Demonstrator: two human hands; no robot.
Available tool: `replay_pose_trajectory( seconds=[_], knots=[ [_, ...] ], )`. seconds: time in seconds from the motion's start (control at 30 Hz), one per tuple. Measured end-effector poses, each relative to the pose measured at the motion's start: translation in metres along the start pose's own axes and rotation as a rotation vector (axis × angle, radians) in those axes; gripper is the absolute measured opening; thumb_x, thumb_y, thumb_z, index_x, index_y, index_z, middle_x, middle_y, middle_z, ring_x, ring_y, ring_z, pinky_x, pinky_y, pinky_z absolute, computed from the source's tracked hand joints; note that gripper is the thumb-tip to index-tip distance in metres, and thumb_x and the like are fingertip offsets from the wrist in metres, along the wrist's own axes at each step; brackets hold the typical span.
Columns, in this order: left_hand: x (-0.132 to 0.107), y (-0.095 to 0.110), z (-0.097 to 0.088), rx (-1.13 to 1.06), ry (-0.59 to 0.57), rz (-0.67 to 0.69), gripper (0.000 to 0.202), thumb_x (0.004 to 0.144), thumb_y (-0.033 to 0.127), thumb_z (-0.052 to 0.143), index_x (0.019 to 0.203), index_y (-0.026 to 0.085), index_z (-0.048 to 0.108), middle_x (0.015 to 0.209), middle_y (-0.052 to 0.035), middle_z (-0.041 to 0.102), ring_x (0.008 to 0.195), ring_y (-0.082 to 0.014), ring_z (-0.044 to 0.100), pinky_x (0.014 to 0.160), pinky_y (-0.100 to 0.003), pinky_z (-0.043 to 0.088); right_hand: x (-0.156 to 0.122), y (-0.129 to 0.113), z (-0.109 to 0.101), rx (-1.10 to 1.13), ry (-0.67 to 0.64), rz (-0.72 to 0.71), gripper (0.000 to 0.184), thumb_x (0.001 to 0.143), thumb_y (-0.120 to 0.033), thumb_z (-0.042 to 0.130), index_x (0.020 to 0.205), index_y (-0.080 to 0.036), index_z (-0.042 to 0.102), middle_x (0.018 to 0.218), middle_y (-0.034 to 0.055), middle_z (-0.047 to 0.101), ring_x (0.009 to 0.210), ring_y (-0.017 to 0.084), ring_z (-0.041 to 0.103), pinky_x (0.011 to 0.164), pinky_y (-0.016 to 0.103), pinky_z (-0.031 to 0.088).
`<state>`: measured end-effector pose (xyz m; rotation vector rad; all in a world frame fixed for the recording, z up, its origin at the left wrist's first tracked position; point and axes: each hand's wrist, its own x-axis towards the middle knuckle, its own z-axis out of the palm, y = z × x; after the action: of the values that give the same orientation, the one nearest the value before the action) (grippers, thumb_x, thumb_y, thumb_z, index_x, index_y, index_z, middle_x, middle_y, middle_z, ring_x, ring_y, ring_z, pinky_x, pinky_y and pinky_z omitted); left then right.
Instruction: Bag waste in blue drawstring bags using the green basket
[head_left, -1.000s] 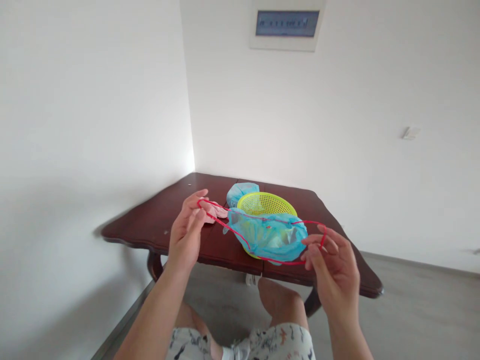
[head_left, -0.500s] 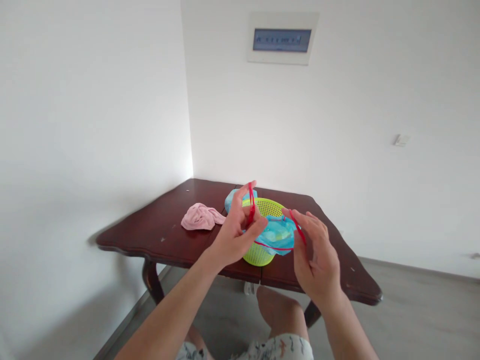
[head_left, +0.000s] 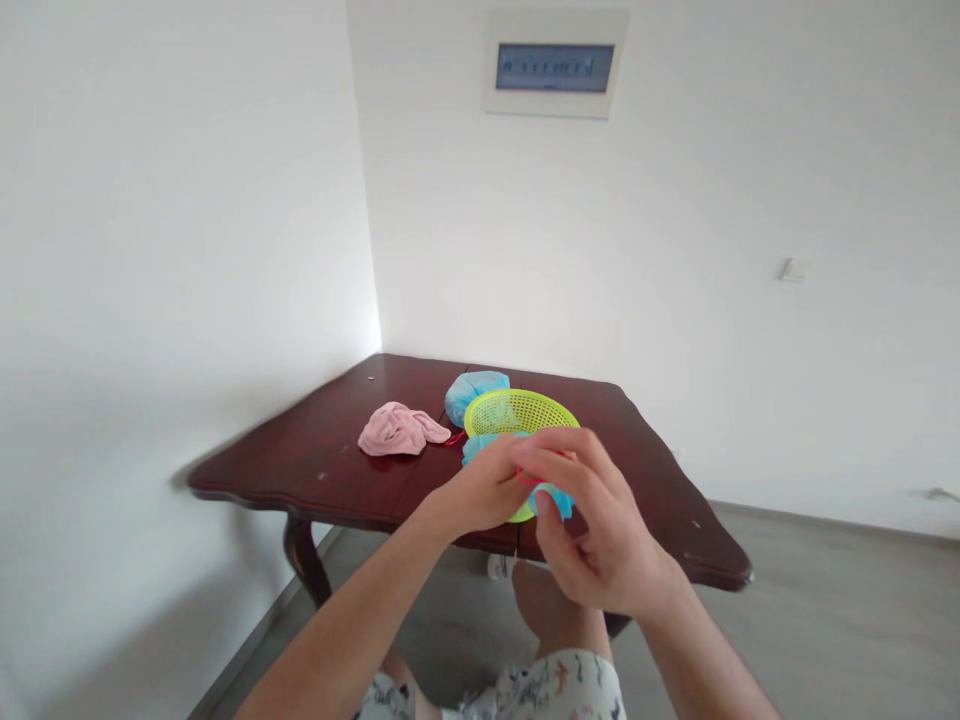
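Observation:
My left hand (head_left: 480,490) and my right hand (head_left: 592,525) meet in front of me, above the table's near edge. Their fingers are closed together on a thin red drawstring (head_left: 529,482) of a light blue plastic bag (head_left: 556,498). Most of the bag is hidden behind my hands; only small blue bits show. Just behind them a yellow-green plastic basket (head_left: 517,412) stands on the dark wooden table (head_left: 315,460).
A crumpled pink cloth (head_left: 397,430) lies on the table left of the basket. A second light blue bag (head_left: 469,385) sits behind the basket. White walls meet in a corner behind the table. My knees show below the table edge.
My hands, spread wide with the red drawstring stretched between them, have come together at the middle. The blue bag has been gathered small and is now mostly hidden.

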<state>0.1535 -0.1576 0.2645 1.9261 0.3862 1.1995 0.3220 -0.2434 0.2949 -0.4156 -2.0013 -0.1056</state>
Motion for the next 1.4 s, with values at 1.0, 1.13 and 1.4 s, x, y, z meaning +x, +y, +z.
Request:
replay_pose_trajectory(
  seconds=[1.0, 1.13, 1.4],
  knots=[
    [-0.025, 0.018, -0.009, -0.123, 0.122, -0.167, 0.078, 0.117, 0.081, 0.052, 0.146, 0.013, 0.08, 0.072, 0.0039, 0.045, 0.064, -0.0134, 0.035, 0.06, -0.027, 0.03, -0.052, 0.019, 0.061, -0.005, 0.022, 0.53, 0.018, 0.124, -0.037, 0.051, 0.133, -0.027, 0.063, 0.123, 0.0073, 0.074, 0.11, 0.027, 0.069, 0.101, 0.046, 0.055],
    [-0.025, 0.021, -0.011, -0.13, 0.13, -0.289, 0.085, 0.114, 0.085, 0.055, 0.153, 0.012, 0.078, 0.066, 0.003, 0.052, 0.058, -0.013, 0.042, 0.054, -0.024, 0.033, -0.046, 0.014, 0.058, 0.039, 0.021, 0.598, 0.021, 0.113, -0.045, 0.074, 0.117, -0.027, 0.065, 0.111, 0.005, 0.076, 0.1, 0.026, 0.069, 0.093, 0.042, 0.055],
    [-0.026, 0.014, -0.02, -0.141, 0.066, -0.392, 0.084, 0.116, 0.082, 0.052, 0.169, 0.018, 0.066, 0.066, 0.0003, 0.071, 0.036, -0.0128, 0.056, 0.033, -0.018, 0.039, -0.05, 0.017, 0.059, 0.222, 0.018, 0.754, 0.029, 0.12, -0.052, 0.063, 0.125, -0.026, 0.074, 0.1, 0.004, 0.08, 0.093, 0.024, 0.073, 0.085, 0.038, 0.055]
  ],
)
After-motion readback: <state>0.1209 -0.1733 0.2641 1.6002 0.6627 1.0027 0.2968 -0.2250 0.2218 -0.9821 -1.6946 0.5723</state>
